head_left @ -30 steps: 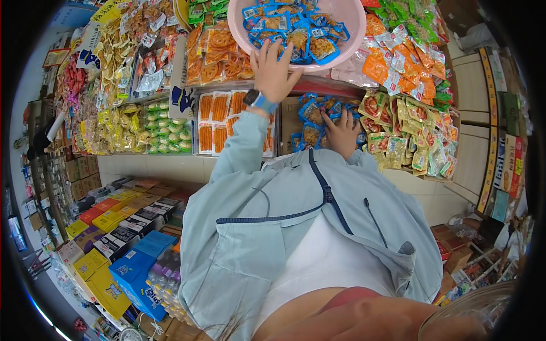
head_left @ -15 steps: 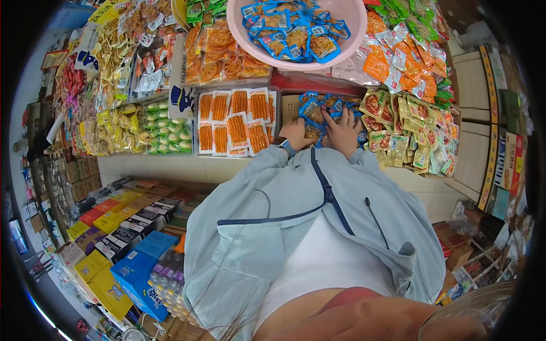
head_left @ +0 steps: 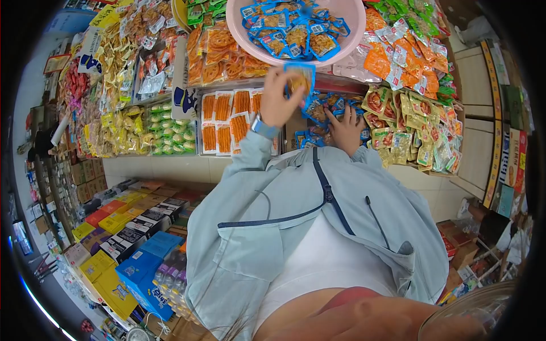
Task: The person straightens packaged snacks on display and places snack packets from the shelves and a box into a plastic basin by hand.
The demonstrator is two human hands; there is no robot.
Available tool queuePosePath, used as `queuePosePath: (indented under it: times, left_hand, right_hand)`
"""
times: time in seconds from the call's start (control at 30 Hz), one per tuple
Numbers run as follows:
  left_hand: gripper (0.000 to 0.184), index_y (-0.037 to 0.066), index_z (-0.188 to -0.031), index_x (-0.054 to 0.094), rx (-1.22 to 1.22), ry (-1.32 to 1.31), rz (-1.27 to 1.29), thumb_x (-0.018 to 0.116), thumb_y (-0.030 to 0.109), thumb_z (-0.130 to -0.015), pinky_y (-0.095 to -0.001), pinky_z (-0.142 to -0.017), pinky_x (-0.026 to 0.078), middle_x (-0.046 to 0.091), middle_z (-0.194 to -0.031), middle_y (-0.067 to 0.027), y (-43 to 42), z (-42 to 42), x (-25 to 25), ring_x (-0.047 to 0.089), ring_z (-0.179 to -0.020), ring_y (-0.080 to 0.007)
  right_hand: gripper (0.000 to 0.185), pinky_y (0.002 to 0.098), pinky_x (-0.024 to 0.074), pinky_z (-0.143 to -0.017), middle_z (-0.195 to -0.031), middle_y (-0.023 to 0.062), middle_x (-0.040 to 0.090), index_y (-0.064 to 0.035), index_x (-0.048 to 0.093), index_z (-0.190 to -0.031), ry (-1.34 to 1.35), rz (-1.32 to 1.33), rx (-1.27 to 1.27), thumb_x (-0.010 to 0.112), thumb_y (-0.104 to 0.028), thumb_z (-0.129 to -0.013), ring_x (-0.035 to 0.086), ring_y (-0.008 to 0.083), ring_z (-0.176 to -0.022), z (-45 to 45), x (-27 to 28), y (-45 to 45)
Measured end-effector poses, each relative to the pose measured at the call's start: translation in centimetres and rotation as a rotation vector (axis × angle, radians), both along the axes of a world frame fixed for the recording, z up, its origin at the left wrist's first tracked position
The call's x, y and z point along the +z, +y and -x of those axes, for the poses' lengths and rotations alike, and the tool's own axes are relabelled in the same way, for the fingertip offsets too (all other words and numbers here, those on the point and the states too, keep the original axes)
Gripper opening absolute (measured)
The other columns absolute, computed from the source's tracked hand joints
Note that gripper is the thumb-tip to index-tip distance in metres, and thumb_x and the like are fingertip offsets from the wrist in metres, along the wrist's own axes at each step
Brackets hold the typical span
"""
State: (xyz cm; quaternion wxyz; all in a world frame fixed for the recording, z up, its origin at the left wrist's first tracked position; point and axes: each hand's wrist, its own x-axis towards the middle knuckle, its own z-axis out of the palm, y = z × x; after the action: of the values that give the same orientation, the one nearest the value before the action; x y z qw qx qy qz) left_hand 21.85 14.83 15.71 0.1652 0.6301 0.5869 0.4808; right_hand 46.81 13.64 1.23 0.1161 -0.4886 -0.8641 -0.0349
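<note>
A blue snack packet (head_left: 300, 79) is pinched in my left hand (head_left: 280, 98), just below the rim of the pink basket (head_left: 242, 42). Blue packets of the same kind (head_left: 297, 37) lie heaped inside that basket. My right hand (head_left: 347, 129) rests with its fingers spread on blue packets (head_left: 318, 109) in a cardboard box under the basket. Whether those fingers grip a packet cannot be made out.
Trays of orange stick snacks (head_left: 232, 122) stand left of the box, and beige packets (head_left: 409, 122) fill one to its right. Orange packets (head_left: 392, 68) lie behind. Stacked cartons (head_left: 142, 258) stand at lower left. Part of another person's leg shows at right.
My left hand went from the basket down to the box, then rose again toward the basket with a blue packet in it. My right hand has stayed over the box.
</note>
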Motion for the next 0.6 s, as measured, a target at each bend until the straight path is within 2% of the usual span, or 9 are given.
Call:
queuePosePath:
  times: [0.03,0.1,0.2,0.23,0.33,0.37,0.5,0.6]
  left_hand:
    - [0.032,0.006,-0.105,0.065,0.054,-0.046,0.012,0.075,0.018,-0.078,-0.0416,-0.09,0.045,0.052,-0.109,-0.0176,1.4,0.7,0.7,0.054,-0.103,-0.0365]
    - [0.041,0.007,-0.114,0.064,0.154,0.055,-0.137,0.077,0.022,-0.078,-0.0421,-0.093,0.045,0.051,-0.121,-0.0227,4.6,1.8,1.9,0.054,-0.11,-0.0391]
    - [0.051,0.009,-0.126,0.061,0.084,0.339,-0.15,0.077,0.023,-0.08,-0.0431,-0.104,0.04,0.041,-0.141,-0.0259,8.9,3.4,1.3,0.045,-0.128,-0.0392]
    - [0.058,0.014,-0.133,0.058,0.153,0.645,-0.054,0.076,0.033,-0.081,-0.0525,-0.109,0.032,0.033,-0.152,-0.0208,9.5,3.6,1.0,0.035,-0.137,-0.0407]
    - [0.06,0.02,-0.136,0.056,0.256,0.838,0.074,0.071,0.045,-0.083,-0.0633,-0.109,0.024,0.036,-0.152,-0.0115,11.0,2.9,0.1,0.031,-0.139,-0.0396]
    - [0.064,0.026,-0.142,0.05,0.26,0.893,0.113,0.062,0.055,-0.086,-0.0688,-0.107,0.02,0.038,-0.152,-0.0054,11.8,3.1,-0.6,0.029,-0.14,-0.0381]
    - [0.066,0.031,-0.149,0.038,0.224,0.95,0.216,0.053,0.06,-0.091,-0.067,-0.11,0.018,0.038,-0.153,-0.0059,13.7,3.0,0.4,0.03,-0.141,-0.0373]
    - [0.065,0.031,-0.149,0.038,0.178,0.901,0.255,0.051,0.059,-0.092,-0.066,-0.111,0.018,0.038,-0.154,-0.0051,15.0,2.9,0.1,0.031,-0.141,-0.0361]
  right_hand:
    - [0.059,0.0609,0.0326,-0.097,-0.145,0.023,0.039,-0.0412,0.05,-0.138,0.006,-0.003,0.001,0.07,-0.035,-0.083,0.041,0.0377,-0.128,0.0,-0.1,0.1]
    - [0.059,0.0611,0.0322,-0.097,-0.145,0.0229,0.039,-0.0414,0.05,-0.138,-0.003,0.003,0.001,0.07,-0.035,-0.083,0.041,0.0379,-0.128,0.0,0.0,0.0]
    - [0.059,0.0611,0.0319,-0.097,-0.145,0.0229,0.039,-0.0416,0.049,-0.139,-0.016,0.028,-0.003,0.069,-0.036,-0.084,0.04,0.0383,-0.129,-0.1,0.3,0.0]
    - [0.059,0.0611,0.0319,-0.097,-0.145,0.0229,0.039,-0.0417,0.049,-0.139,-0.02,0.039,-0.006,0.069,-0.036,-0.084,0.039,0.0385,-0.13,-0.1,0.3,0.1]
    - [0.059,0.0612,0.0318,-0.098,-0.146,0.0231,0.038,-0.0416,0.048,-0.139,-0.026,0.035,-0.004,0.069,-0.037,-0.084,0.039,0.0387,-0.13,-0.2,0.2,0.1]
    - [0.059,0.0615,0.032,-0.097,-0.146,0.0234,0.038,-0.0416,0.048,-0.14,-0.034,0.064,-0.017,0.068,-0.037,-0.084,0.04,0.0387,-0.13,-0.1,0.1,0.1]
    - [0.059,0.0618,0.0324,-0.097,-0.146,0.0233,0.038,-0.0418,0.048,-0.139,-0.02,0.039,-0.01,0.068,-0.037,-0.084,0.04,0.0383,-0.13,-0.2,0.3,0.0]
    - [0.059,0.0617,0.0326,-0.097,-0.146,0.0231,0.038,-0.0417,0.049,-0.139,-0.022,0.027,-0.007,0.069,-0.037,-0.084,0.041,0.038,-0.13,-0.2,0.4,0.1]
